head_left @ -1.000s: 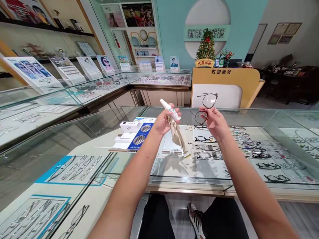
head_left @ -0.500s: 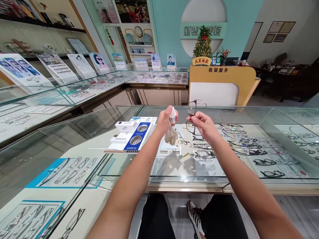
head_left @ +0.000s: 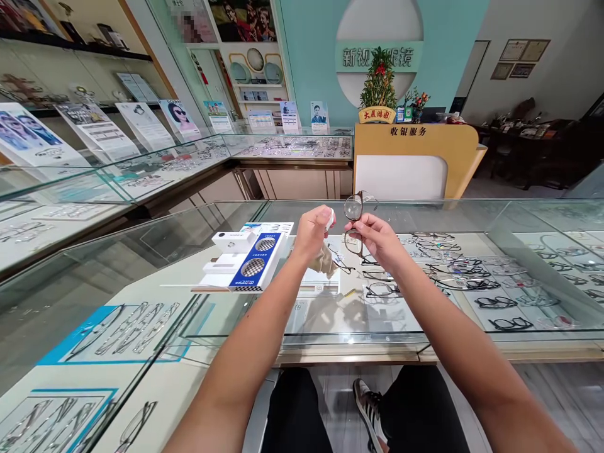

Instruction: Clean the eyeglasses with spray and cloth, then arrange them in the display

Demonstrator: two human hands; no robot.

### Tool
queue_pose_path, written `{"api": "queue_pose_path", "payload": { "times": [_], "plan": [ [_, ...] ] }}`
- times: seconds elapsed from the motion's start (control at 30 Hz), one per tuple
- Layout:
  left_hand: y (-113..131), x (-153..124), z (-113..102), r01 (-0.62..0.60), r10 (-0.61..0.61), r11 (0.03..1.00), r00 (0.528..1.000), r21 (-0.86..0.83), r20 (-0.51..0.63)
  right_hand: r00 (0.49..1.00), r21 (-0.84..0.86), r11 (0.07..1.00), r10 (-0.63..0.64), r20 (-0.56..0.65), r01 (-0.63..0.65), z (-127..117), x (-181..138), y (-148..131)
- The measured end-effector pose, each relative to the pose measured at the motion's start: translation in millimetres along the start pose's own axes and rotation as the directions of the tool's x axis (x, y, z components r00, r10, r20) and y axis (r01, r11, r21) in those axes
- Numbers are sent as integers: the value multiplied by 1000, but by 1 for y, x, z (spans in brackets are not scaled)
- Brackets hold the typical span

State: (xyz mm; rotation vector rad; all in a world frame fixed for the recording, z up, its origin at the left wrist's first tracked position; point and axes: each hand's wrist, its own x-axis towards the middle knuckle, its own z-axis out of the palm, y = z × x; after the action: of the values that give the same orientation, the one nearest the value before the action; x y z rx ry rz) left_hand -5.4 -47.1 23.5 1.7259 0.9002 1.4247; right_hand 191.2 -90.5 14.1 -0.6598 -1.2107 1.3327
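Observation:
My left hand (head_left: 312,233) is wrapped round a small white bottle (head_left: 329,220), whose top shows by the thumb. A beige cloth (head_left: 323,263) hangs below the same hand, tucked against the palm. With thumb and fingers my right hand (head_left: 375,234) pinches a pair of brown-rimmed eyeglasses (head_left: 353,208) near the bridge. They are turned upright, one lens above the other, and the upper lens faces the bottle at a small gap. Both hands are raised over the glass display counter (head_left: 349,343).
A white and blue box (head_left: 255,263) stands on the counter left of my hands. Several spectacle frames (head_left: 497,302) lie under the glass at right, more (head_left: 136,330) at left. Beyond the counter is a yellow cashier desk (head_left: 465,141) with a plant (head_left: 379,82).
The bottle has tilted, its label now turned out of sight, and moved nearer to the eyeglasses. My right hand has shifted slightly left with the eyeglasses, and the view has turned a little.

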Motion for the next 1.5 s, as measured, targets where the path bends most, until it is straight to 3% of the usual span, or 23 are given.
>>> {"api": "queue_pose_path", "payload": {
  "times": [0.2, 0.47, 0.6, 0.7, 0.8, 0.9, 1.07, 1.3, 1.5],
  "plan": [
    [-3, 0, -1, -13, 5, 996, 995, 85, 96, 999, 127, 992, 11, -43, -5, -6, 4, -4],
    [0, -6, 2, -179, 122, 953, 965, 244, 231, 1000, 130, 991, 7, -28, -4, -6, 3, -7],
    [-8, 0, -4, -42, 18, 990, 985, 133, 174, 999, 120, 993, 16, -41, -10, -7, 3, -8],
    [-22, 11, -14, 89, -96, 991, 993, 98, 66, 999, 124, 992, 16, -44, -10, -9, 2, -10],
    [-43, 24, -26, 194, -184, 972, 980, 135, -77, 999, 135, 991, 10, -44, -4, -10, 2, -10],
    [-63, 31, -37, 220, -180, 934, 971, 281, -159, 999, 126, 992, 2, -49, 4, -10, 3, -10],
    [-86, 31, -47, 212, -150, 807, 976, 552, -156, 999, 136, 991, -1, -44, 7, -11, 3, -9],
    [-101, 27, -50, 266, -254, 755, 961, 599, -107, 999, 110, 994, -6, -47, 11, -12, 5, -7],
    [-97, 26, -48, 305, -317, 726, 944, 616, -94, 999, 135, 991, -1, -42, 6, -12, 4, -8]
  ]
}}
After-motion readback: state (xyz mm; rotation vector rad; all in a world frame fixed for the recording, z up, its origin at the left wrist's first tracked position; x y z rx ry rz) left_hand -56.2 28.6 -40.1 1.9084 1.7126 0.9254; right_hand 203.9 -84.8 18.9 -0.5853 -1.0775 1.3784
